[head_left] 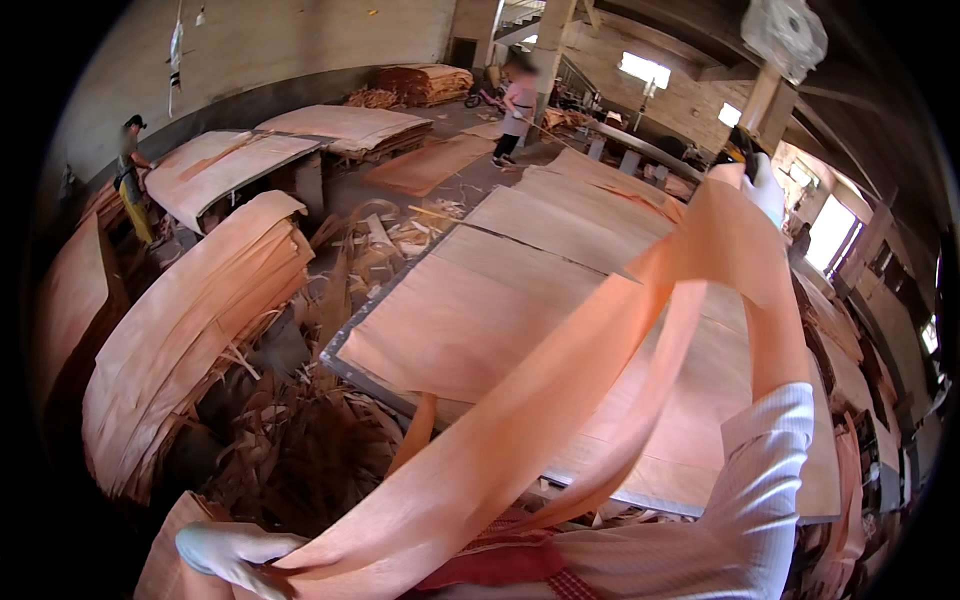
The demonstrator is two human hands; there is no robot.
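A long, thin strip of reddish wood veneer (560,370) runs diagonally between my hands, bent and twisted over at its upper end. At the lower left, my gloved left hand (240,553) is closed on its lower end. My gloved right hand (765,190) is raised at the upper right and closed on the upper end, where more of the veneer hangs down over my forearm. A dark object with a bit of yellow (740,147) shows at the right hand; its kind is unclear. Below lies a wide stack of veneer sheets (450,320) on a table.
A curved pile of veneer (200,330) stands at the left. Veneer scraps (300,450) heap between it and the table. Further veneer stacks (240,170) lie beyond. One person (132,180) is at the far left, another (517,110) at the back holds a stick. A post (768,105) rises at the right.
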